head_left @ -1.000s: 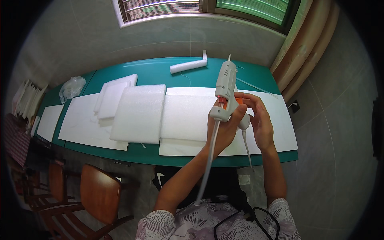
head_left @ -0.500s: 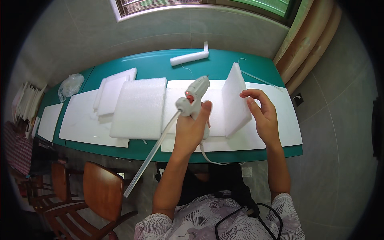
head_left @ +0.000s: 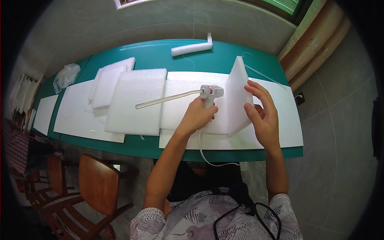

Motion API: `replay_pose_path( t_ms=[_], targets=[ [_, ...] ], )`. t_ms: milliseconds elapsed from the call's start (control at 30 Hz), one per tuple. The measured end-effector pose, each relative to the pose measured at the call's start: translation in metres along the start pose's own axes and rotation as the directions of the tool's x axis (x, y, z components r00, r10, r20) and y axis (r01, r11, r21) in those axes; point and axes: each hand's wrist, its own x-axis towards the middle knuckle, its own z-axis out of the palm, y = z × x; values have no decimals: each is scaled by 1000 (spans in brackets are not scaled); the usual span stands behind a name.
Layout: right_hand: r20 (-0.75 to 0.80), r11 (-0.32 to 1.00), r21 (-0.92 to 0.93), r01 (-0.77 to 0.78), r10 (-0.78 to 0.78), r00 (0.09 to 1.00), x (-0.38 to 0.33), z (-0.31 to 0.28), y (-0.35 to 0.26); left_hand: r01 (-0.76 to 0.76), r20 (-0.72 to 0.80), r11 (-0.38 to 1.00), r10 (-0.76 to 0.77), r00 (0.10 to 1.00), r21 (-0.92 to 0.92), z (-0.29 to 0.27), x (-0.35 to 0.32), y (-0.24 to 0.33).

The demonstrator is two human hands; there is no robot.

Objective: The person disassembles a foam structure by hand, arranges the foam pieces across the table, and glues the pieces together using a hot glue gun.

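My left hand is closed around the handle of a white hot glue gun. A long clear glue stick juts from its back toward the left. The nozzle points right, close to a white foam board that stands upright. My right hand holds this board by its right side with curved fingers and thumb. A flat foam sheet lies beneath the gun, and the upright board meets its right end; the seam is partly hidden.
On the green table, a thick foam slab and smaller foam pieces lie left. An L-shaped foam strip sits at the back, a plastic bag far left. The gun's white cord hangs over the front edge near wooden chairs.
My left hand has turned the glue gun from pointing up and away to pointing right, bringing its nozzle near the upright board. My right fingers have come closer onto that board.
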Motion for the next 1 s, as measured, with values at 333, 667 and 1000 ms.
replay_pose_path(
  t_ms=[333, 667, 1000],
  targets=[
    [-3, 1000, 6, -2, 2, 1000, 0, 0, 3, -6, 8, 996, 7, 1000, -84, 5, 23, -5],
    [-27, 1000, 13, -9, 10, 1000, -1, -2, 4, 1, -63, 999, -4, 998, -44, 9, 23, -5],
    [-24, 1000, 8, -18, 18, 1000, -1, -1, 2, -8, -74, 1000, 7, 997, -17, 10, 24, -6]
  ],
)
